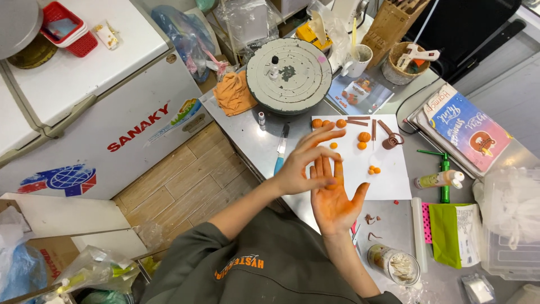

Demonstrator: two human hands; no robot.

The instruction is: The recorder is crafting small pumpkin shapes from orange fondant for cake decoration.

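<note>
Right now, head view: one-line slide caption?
Left hand pressed across the orange-stained palm of the right hand, above a white sheet dotted with orange clay balls.

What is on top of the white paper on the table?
On the white paper lie orange clay balls, brown clay strips and a brown coil. The left hand and right hand, pressed together, cover its near-left part, so anything there is hidden.

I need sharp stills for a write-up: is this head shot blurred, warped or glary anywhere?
Head view: the left hand is slightly motion-blurred at its fingertips; the right hand is sharper. The freezer's and table's edges bow from wide-angle distortion. Lighting is soft and even, with only mild sheen on the table.
</note>
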